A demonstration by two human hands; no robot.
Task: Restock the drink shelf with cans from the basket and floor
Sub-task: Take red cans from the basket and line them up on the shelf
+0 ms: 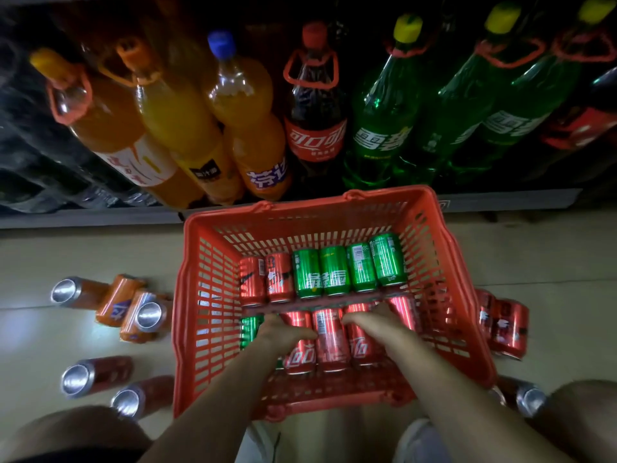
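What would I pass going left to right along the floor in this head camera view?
Orange cans lying on the tiles → red basket holding red and green cans, with the left hand and right hand reaching into it → red cans lying beside the basket.

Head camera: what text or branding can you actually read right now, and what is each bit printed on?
"可口可" on the red label of the cola bottle on the shelf.
"雪碧" on the green bottle beside it.
"芬达", partly cut off, on the purple label of the orange bottle.
"雪碧", seen upside down, on a green can in the red basket.
Barcodes and small print on the cans, and the other bottle labels: too small or blurred.
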